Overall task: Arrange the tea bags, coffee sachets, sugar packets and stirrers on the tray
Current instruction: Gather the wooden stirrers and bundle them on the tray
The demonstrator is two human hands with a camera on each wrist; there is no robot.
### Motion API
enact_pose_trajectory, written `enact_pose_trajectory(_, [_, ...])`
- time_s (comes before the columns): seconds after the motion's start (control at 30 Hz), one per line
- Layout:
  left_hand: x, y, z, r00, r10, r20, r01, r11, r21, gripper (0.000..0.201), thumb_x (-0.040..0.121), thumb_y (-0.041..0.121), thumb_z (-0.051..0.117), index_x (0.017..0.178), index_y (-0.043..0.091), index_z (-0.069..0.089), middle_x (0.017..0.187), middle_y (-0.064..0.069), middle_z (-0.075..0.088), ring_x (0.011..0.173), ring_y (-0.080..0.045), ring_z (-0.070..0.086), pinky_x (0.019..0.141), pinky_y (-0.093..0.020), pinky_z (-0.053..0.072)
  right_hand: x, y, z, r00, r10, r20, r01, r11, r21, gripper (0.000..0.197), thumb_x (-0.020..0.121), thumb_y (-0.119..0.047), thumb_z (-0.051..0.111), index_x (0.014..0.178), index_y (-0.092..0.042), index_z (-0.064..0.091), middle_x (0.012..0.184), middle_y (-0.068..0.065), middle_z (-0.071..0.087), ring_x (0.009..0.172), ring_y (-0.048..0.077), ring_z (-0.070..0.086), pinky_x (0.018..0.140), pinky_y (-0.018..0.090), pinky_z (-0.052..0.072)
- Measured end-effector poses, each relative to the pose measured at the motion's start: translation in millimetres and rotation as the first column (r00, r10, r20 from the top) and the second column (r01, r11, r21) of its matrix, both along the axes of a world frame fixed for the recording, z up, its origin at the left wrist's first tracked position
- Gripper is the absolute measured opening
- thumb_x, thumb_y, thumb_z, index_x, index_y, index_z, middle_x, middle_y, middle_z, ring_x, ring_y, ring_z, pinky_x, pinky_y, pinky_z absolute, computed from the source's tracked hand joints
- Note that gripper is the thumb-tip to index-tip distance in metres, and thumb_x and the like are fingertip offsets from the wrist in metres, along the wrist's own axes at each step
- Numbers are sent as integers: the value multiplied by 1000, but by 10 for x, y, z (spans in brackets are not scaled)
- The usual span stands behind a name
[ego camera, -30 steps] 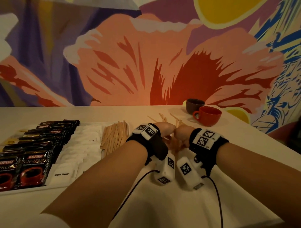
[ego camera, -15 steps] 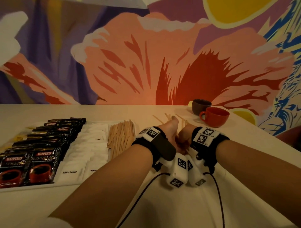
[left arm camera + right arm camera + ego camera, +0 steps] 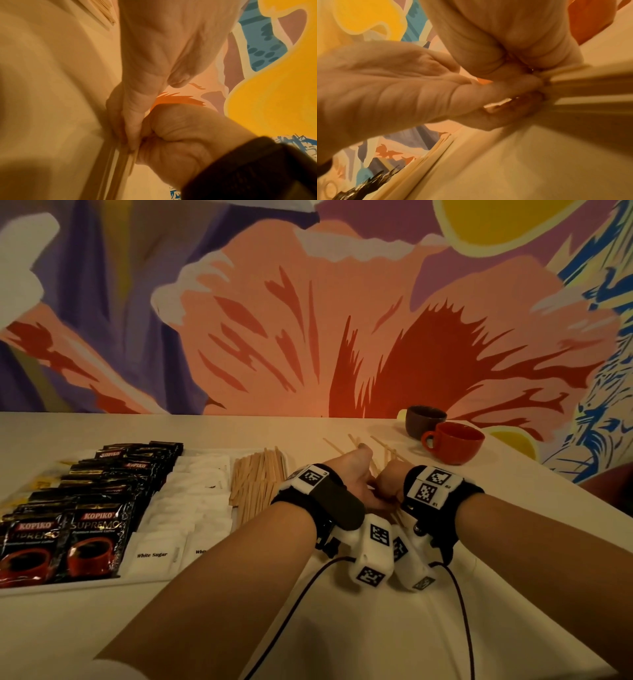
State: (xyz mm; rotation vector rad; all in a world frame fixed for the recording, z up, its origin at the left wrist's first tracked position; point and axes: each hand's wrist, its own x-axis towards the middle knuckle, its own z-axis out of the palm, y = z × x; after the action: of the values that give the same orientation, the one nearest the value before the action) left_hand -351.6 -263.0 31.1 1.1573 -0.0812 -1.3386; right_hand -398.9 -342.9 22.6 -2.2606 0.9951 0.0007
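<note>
Both hands meet on the table right of the white tray (image 3: 68,585). My left hand (image 3: 359,477) and right hand (image 3: 388,484) grip one bundle of wooden stirrers (image 3: 118,169) between them. In the left wrist view the left fingers (image 3: 132,129) curl onto the sticks against the right fist (image 3: 180,135). A few loose stirrers (image 3: 380,440) lie beyond the hands. The tray holds rows of black coffee sachets (image 3: 92,542), white sugar packets (image 3: 191,501) and a pile of stirrers (image 3: 257,477). A yellow edge shows left of the sachets.
A red cup (image 3: 455,443) and a dark cup (image 3: 424,419) stand at the back right, near the painted wall. The table's right edge (image 3: 565,491) runs diagonally close to my right forearm. Black cables (image 3: 298,594) trail from the wrist cameras toward me.
The two hands have drawn closer together until they touch, closing on the gathered stirrers. The wrist cameras now sit side by side.
</note>
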Motion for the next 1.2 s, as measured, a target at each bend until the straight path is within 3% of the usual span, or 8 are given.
enact_pose_trajectory(0.13, [5, 96, 44, 997, 14, 82, -7, 996, -84, 73, 100, 52, 18, 145, -5, 20, 142, -22, 35, 126, -35, 40, 87, -44, 43, -20, -11, -18, 991, -53, 123, 35, 989, 147, 18, 92, -4, 47, 107, -2, 56, 125, 24, 55, 91, 25, 51, 80, 37, 50])
enact_pose_trajectory(0.3, [122, 242, 45, 945, -6, 326, 39, 995, -95, 62, 101, 50, 16, 137, 7, 43, 137, -6, 48, 127, -23, 38, 98, -35, 34, -89, 33, 215, 929, -237, 285, 128, 927, 353, 23, 93, 9, 35, 78, -1, 47, 75, 13, 49, 59, 21, 49, 52, 28, 45])
enact_pose_trajectory(0.4, [177, 258, 125, 886, 82, 457, -6, 986, -164, 30, 101, 35, 36, 114, 15, 55, 105, -1, 55, 95, -15, 47, 80, -29, 40, -163, 83, 396, 869, -193, 457, -31, 898, 439, 23, 95, 6, 35, 81, -3, 52, 74, 10, 49, 60, 17, 46, 60, 27, 42])
enact_pose_trajectory(0.5, [205, 227, 280, 733, 247, 633, -97, 960, -262, 24, 99, 20, 43, 121, 13, 50, 103, -4, 53, 94, -17, 50, 73, -27, 42, -215, 194, 534, 749, -150, 645, -245, 842, 480, 28, 95, 10, 29, 90, -7, 51, 72, 8, 49, 61, 17, 45, 63, 28, 41])
enact_pose_trajectory(0.7, [60, 269, 685, 458, 391, 799, 23, 893, -450, 38, 102, 31, 33, 139, 22, 37, 139, 2, 47, 124, -12, 45, 101, -29, 39, -249, 280, 588, 481, -149, 864, -503, 760, 411, 18, 97, -7, 33, 90, -16, 47, 70, -2, 41, 59, 11, 34, 61, 26, 31])
enact_pose_trajectory(0.87, [-118, 315, 759, 241, 393, 887, 182, 880, -439, 45, 102, 24, 35, 146, 26, 25, 130, 6, 51, 113, -9, 55, 100, -28, 41, -211, 375, 294, 586, -29, 810, -449, 821, 354, 26, 90, 7, 36, 74, -11, 44, 56, -3, 35, 51, 10, 31, 55, 23, 28])
enact_pose_trajectory(0.97, [-133, 282, 663, 199, 308, 930, 170, 924, -342, 33, 102, 18, 35, 133, 17, 49, 112, 5, 58, 99, -8, 59, 90, -23, 46, -189, 360, 153, 642, -28, 766, -446, 799, 403, 28, 89, 7, 33, 70, -12, 42, 57, -2, 32, 52, 10, 31, 57, 25, 29])
enact_pose_trajectory(1.2, [3, 268, 371, 127, 76, 989, 161, 982, -96, 29, 100, 16, 43, 123, 14, 60, 126, 0, 60, 119, -14, 53, 99, -27, 40, -148, 258, 77, 716, -71, 694, -427, 743, 516, 22, 91, 6, 28, 87, -8, 45, 64, 4, 34, 56, 13, 35, 56, 25, 39])
